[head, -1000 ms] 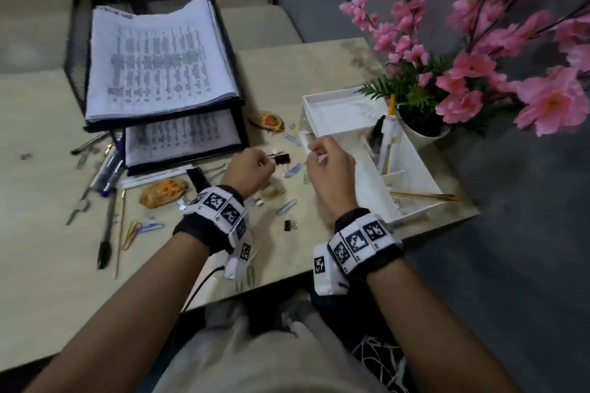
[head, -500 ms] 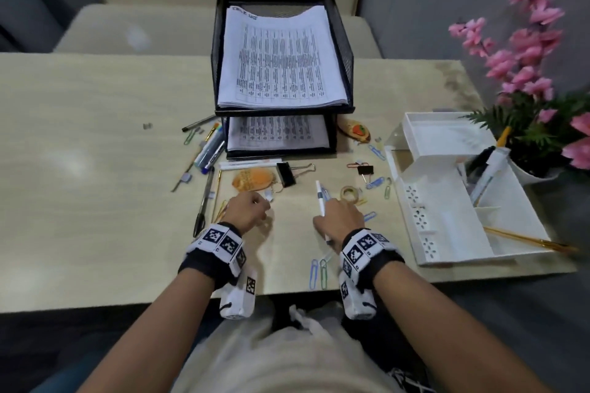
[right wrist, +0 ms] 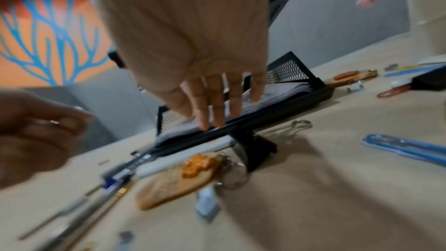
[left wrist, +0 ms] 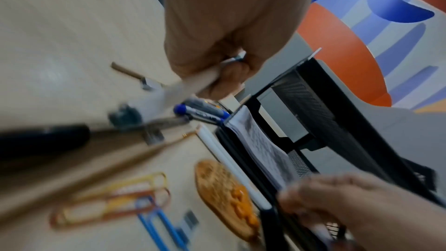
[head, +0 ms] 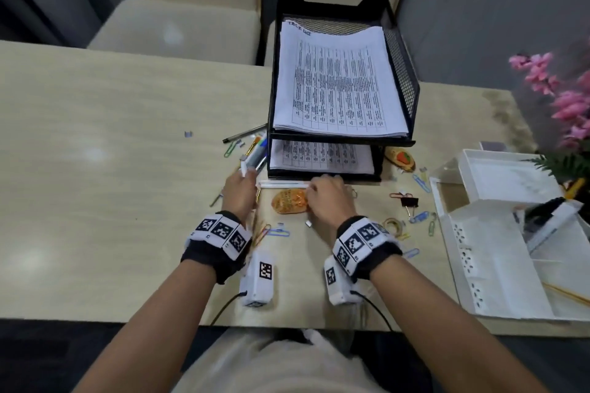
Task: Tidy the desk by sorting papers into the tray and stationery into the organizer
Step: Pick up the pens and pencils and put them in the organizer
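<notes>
My left hand [head: 240, 191] grips a white pen [left wrist: 185, 88] near the pens beside the black paper tray [head: 400, 73]. My right hand [head: 329, 196], fingers straight, reaches over another white pen [head: 281, 184] along the tray's front edge; the white organizer [head: 488, 265] sits at the desk's [head: 95, 201] right edge.

Colours and patterns we see on the desk

We see a pale beige desk [head: 111, 188] with light wood grain, a black mesh tray [head: 403, 73] that holds white papers [head: 338, 83] printed with black tables, a white organizer [head: 498, 271], and pink flowers [head: 568, 102] with green leaves. We see an orange keychain [head: 289, 201], a white pen [head: 281, 184], a marker [left wrist: 200, 114] with a blue cap, a black binder clip [head: 409, 202], paper clips [left wrist: 115, 205] in yellow, red and blue, and black-and-white square codes on the wristbands [head: 220, 230].
</notes>
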{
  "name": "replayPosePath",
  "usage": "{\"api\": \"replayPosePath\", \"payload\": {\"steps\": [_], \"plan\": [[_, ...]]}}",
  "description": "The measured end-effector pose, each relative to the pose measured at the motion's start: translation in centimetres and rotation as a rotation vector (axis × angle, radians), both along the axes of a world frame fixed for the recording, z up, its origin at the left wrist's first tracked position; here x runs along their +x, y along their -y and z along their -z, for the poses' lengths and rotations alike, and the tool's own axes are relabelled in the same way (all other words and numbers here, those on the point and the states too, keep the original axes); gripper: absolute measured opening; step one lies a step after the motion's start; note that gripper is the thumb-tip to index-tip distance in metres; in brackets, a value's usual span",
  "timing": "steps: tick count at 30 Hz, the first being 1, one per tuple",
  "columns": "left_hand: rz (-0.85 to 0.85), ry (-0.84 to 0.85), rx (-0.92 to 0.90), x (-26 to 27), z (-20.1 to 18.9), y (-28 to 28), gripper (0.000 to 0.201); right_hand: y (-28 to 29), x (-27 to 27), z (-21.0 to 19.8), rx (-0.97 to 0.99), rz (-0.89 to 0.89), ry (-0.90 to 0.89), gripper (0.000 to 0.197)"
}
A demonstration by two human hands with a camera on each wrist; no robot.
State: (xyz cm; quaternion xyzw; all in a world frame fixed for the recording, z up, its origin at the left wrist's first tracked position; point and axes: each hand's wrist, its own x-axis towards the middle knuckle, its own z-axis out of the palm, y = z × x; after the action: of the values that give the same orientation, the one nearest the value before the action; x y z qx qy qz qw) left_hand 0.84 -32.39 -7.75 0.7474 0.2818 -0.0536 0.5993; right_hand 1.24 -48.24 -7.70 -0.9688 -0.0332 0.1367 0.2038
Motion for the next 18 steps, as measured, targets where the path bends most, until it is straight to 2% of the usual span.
{"api": "replayPosePath", "payload": {"steps": [2,3,5,8,12,16,18], "plan": [[0.041,-0.054,0.152,0.8,0.6,-1.4,0.024,0.5,1.2,0.8,-0.158,0.161,-0.003,0.026],[0.079,-0.086,0.191,1.2,1.0,-1.8,0.022,0.7,1.5,1.3,-0.173,0.22,-0.033,0.026],[0.185,-0.133,0.274,2.0,1.5,-2.0,0.025,1.0,1.6,2.1,-0.146,0.272,-0.064,0.028],[0.344,-0.164,0.367,2.8,2.1,-1.1,0.03,1.0,1.6,2.9,-0.064,0.257,-0.056,0.031],[0.447,-0.22,0.436,3.0,3.0,0.1,0.026,0.7,1.1,3.3,-0.114,0.171,-0.019,0.032],[0.5,-0.209,0.485,1.9,3.2,0.5,0.027,0.3,0.3,3.4,-0.306,-0.069,0.045,0.031],[0.519,-0.195,0.491,1.4,3.2,0.4,0.026,0.0,0.2,3.3,-0.348,-0.186,0.114,0.024]]}}
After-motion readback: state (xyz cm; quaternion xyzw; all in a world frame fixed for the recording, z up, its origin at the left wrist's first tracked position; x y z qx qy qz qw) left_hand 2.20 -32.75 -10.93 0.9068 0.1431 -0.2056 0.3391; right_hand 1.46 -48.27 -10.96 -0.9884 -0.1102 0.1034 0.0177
